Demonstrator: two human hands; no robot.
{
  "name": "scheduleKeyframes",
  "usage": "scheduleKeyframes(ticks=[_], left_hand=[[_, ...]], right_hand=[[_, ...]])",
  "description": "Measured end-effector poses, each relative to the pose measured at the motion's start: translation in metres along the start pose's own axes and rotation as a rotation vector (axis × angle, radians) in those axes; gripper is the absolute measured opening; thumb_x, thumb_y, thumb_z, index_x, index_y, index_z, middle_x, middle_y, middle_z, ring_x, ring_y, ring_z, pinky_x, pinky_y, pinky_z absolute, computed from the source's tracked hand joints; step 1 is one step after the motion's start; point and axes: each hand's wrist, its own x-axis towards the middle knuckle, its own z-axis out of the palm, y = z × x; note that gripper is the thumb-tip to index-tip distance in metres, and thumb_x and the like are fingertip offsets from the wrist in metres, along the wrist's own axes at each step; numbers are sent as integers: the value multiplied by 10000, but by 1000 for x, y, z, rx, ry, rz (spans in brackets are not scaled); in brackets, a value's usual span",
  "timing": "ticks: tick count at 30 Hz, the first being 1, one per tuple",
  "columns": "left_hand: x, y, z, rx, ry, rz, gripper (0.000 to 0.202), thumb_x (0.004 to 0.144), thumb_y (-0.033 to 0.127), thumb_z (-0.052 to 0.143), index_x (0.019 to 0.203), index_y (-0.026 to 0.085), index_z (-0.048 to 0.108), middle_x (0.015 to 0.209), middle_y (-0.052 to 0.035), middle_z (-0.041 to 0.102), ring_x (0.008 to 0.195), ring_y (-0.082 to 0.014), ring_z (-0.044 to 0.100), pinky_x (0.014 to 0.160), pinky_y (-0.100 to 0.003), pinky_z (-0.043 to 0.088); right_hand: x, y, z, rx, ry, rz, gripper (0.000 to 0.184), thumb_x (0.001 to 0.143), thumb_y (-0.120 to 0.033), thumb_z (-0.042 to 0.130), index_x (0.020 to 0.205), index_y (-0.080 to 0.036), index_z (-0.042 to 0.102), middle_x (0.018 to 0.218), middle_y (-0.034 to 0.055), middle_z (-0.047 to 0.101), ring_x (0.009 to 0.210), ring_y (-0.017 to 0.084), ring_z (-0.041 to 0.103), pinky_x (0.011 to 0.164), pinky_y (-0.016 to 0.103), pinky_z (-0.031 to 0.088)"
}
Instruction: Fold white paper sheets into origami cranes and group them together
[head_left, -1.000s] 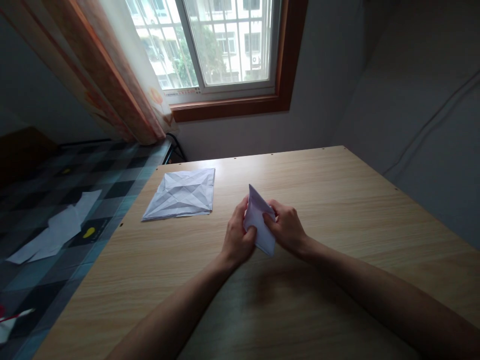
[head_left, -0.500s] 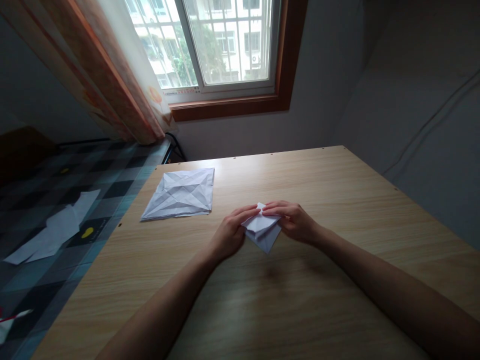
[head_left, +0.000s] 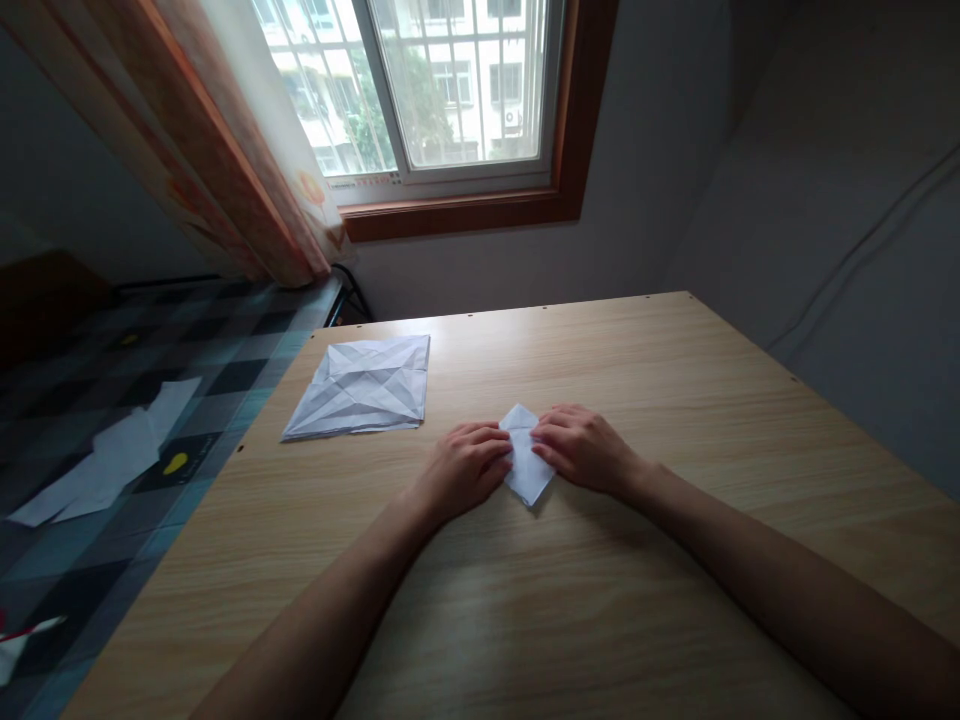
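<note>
A small white folded paper (head_left: 529, 470) lies on the wooden table in a diamond shape, one corner pointing toward me. My left hand (head_left: 472, 462) holds its left edge, fingers bent and close together. From the other side, my right hand (head_left: 581, 445) holds the right edge with curled fingers. The fingertips cover both side corners of the paper. Its far and near corners show between my hands.
Creased square paper sheets (head_left: 367, 388) lie at the table's (head_left: 675, 600) far left. On the checked cloth (head_left: 247, 375) to the left rest white paper pieces (head_left: 120, 455) and a thin red and white item (head_left: 34, 632). A window (head_left: 465, 90) and curtain (head_left: 225, 130) are beyond.
The raised flap of the paper has come down flat, and the paper now forms a narrower diamond. My hands have moved from its top to its two sides.
</note>
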Motion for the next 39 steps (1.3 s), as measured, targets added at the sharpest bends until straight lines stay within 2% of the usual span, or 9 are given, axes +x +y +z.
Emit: scheduleKeyframes(ticks=[3, 5, 7, 12, 17, 26, 34, 39], left_hand=[[0, 2, 0, 70, -61, 58, 274, 891, 359, 588, 1092, 194, 675, 1176, -95, 692, 1164, -245, 613, 1032, -418, 470], [0, 4, -2, 98, -107, 62, 331, 907, 377, 561, 1160, 182, 644, 1258, -109, 652, 1208, -248, 588, 1063, -423, 440], [0, 7, -3, 128, -157, 31, 403, 908, 378, 547, 1247, 165, 596, 1331, -122, 602, 1254, -256, 553, 1090, -438, 407], [-1, 19, -1, 212, -261, -119, 649, 902, 475, 503, 1420, 93, 419, 1486, -189, 411, 1392, -296, 383, 1142, -481, 305], [-3, 25, 3, 247, -339, -214, 733, 923, 524, 413, 1481, 61, 303, 1555, -204, 259, 1456, -321, 235, 1173, -519, 194], [-5, 25, 1, 243, -355, -247, 784, 910, 587, 401, 1483, 64, 292, 1562, -201, 245, 1462, -321, 214, 1175, -515, 165], [-9, 23, -2, 242, -335, -243, 815, 890, 630, 417, 1488, 92, 287, 1559, -197, 261, 1460, -324, 220, 1169, -513, 173], [-13, 21, -3, 239, -304, -234, 778, 896, 602, 431, 1475, 95, 313, 1541, -201, 309, 1450, -321, 252, 1167, -509, 183]], right_hand=[[6, -4, 11, -84, -75, -16, 460, 929, -210, 467, 1362, -58, 496, 1340, 195, 573, 1262, 277, 517, 1101, 453, 373], [8, -3, 17, -101, -166, -27, 545, 951, -272, 443, 1435, -26, 390, 1481, 215, 415, 1385, 287, 375, 1148, 458, 305], [8, -2, 20, -116, -241, -14, 613, 968, -378, 426, 1458, -17, 347, 1530, 221, 320, 1432, 301, 285, 1170, 478, 248], [9, -3, 18, -135, -280, 14, 793, 928, -575, 445, 1484, -29, 298, 1551, 227, 259, 1451, 319, 226, 1176, 502, 206], [9, -5, 17, -145, -266, 46, 870, 890, -621, 483, 1491, -27, 276, 1544, 239, 270, 1450, 325, 226, 1174, 511, 197], [-3, -1, 17, -192, -230, 129, 888, 887, -668, 428, 1493, -36, 280, 1541, 225, 288, 1444, 328, 244, 1165, 523, 211], [-28, 8, 12, -246, -202, 201, 648, 967, -480, 361, 1509, -134, 284, 1557, 137, 302, 1440, 312, 261, 1148, 558, 240], [-37, 8, 10, -279, -180, 236, 564, 978, -366, 344, 1501, -159, 308, 1553, 121, 321, 1435, 314, 272, 1139, 579, 242]])
